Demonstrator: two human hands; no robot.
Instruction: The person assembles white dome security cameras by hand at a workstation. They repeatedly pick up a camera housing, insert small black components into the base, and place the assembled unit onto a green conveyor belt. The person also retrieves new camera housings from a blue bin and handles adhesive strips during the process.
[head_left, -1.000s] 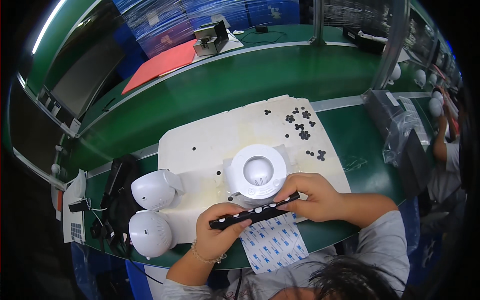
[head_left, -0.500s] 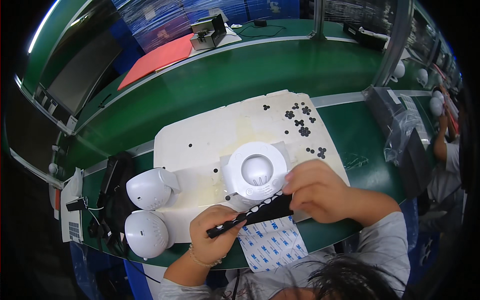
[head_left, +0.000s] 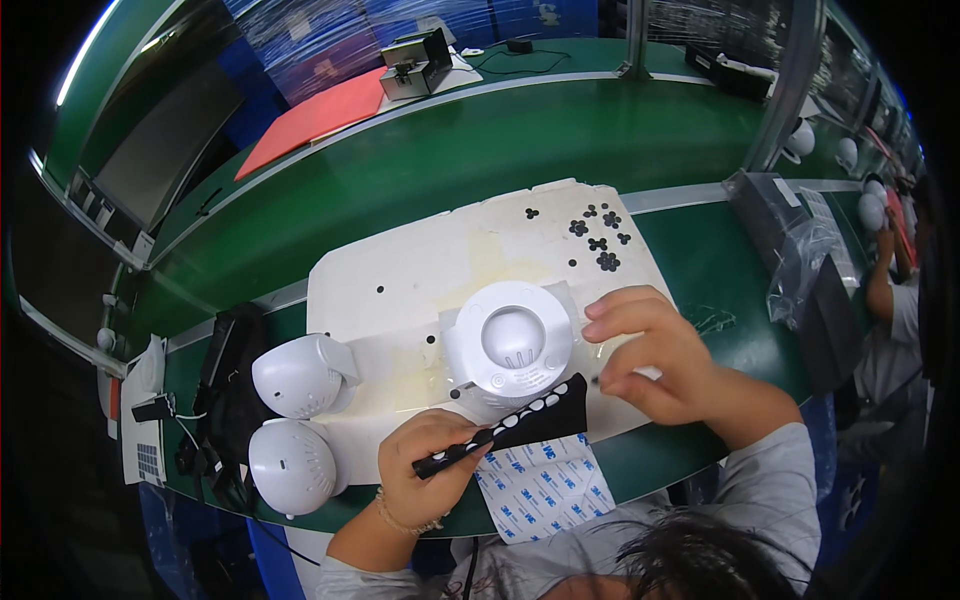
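My left hand [head_left: 425, 465] is closed on a black foam pad sheet [head_left: 545, 418] with a row of white round spots along its bent edge. My right hand [head_left: 655, 360] is off the sheet's right end, its thumb and forefinger apart; a tiny dark spot shows by a fingertip, too small to make out. Just beyond the sheet stands a white round device housing [head_left: 465, 345] with a domed centre, its ring-shaped face up. Under the black sheet, a white backing paper with blue print [head_left: 545, 490] lies at the table's near edge.
Two white rounded housings [head_left: 300, 375] sit to the left. Small black round pads [head_left: 608, 262] are scattered on the worn cardboard [head_left: 400, 260], mostly far right. Black cables [head_left: 215, 450] lie at far left; a dark box with clear plastic [head_left: 770, 215] stands right. Another person's arm [head_left: 880, 290] shows beyond.
My right hand has come away from the sheet's end, its fingers spreading. The left hand keeps its hold, and the sheet's right end now shows uncovered.
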